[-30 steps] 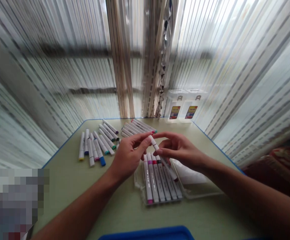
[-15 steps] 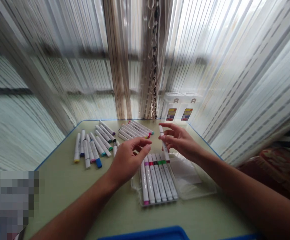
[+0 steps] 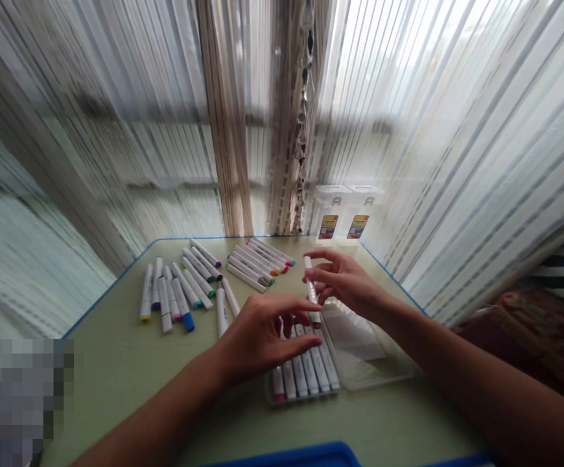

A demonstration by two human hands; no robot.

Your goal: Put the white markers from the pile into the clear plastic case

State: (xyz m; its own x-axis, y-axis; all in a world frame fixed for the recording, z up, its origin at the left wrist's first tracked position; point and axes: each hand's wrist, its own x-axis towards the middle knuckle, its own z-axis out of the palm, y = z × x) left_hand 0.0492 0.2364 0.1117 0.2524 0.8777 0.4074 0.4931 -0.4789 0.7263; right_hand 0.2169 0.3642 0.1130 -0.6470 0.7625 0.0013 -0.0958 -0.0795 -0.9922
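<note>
A white marker (image 3: 311, 285) with a dark red end is held upright at a slant in the fingers of my right hand (image 3: 343, 279). My left hand (image 3: 267, 327) reaches over the clear case (image 3: 304, 397), thumb and forefinger apart on either side of the marker's red end; whether they touch it I cannot tell. Several white markers (image 3: 300, 376) lie side by side in the case, their upper parts partly hidden by my left hand. The case's clear lid (image 3: 374, 373) lies opened out to the right.
Loose markers (image 3: 165, 298) lie in a group on the table's left. Another group of markers (image 3: 257, 259) lies at the back middle. Two clear boxes (image 3: 328, 207) with labels stand at the back edge by the string curtain (image 3: 236, 162). A blue object (image 3: 286, 456) shows at the front edge.
My left hand has moved right, over the case and up to the marker's red end. My right hand still holds the marker, slightly lower in view. The camera view has shifted a little.
</note>
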